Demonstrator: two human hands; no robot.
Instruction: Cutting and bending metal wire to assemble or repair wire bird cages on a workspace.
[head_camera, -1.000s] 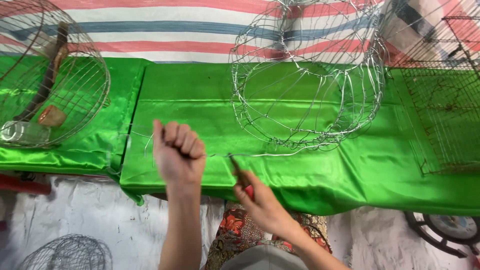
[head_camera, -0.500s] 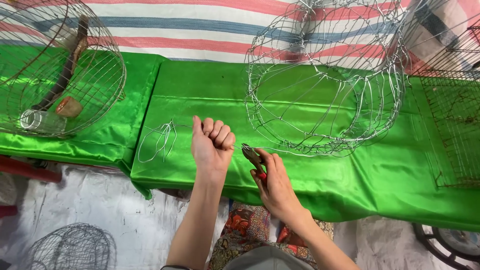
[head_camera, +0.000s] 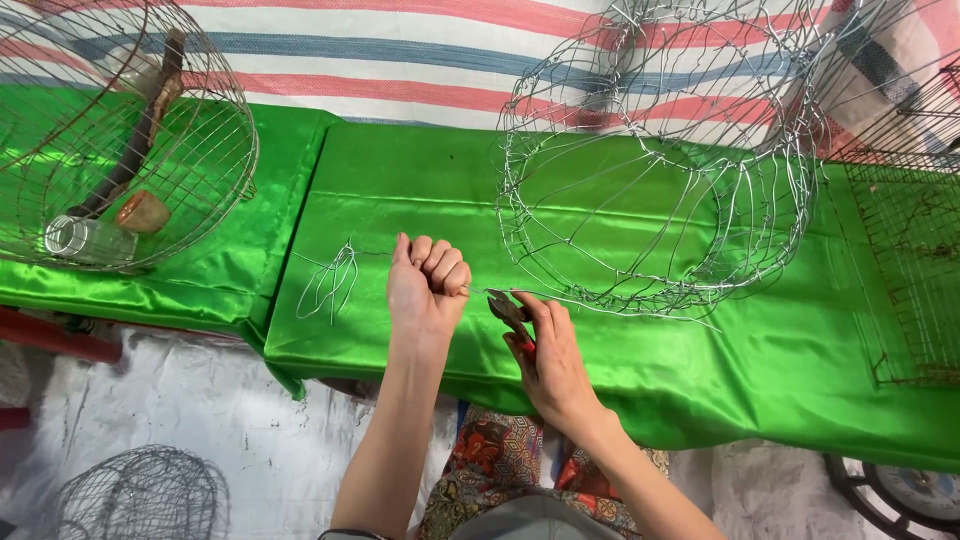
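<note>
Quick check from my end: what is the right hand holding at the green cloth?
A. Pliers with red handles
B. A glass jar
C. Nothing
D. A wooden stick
A: the right hand has red-handled pliers in its grip, their tip at the wire beside the left hand's closed fist.

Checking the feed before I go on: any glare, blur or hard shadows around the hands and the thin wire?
Head view: even daylight, no hard shadows; soft sheen on the green cloth; left hand, right hand and pliers are sharp; the wire is thin but traceable; the wire basket bows slightly near the top edge.
</note>
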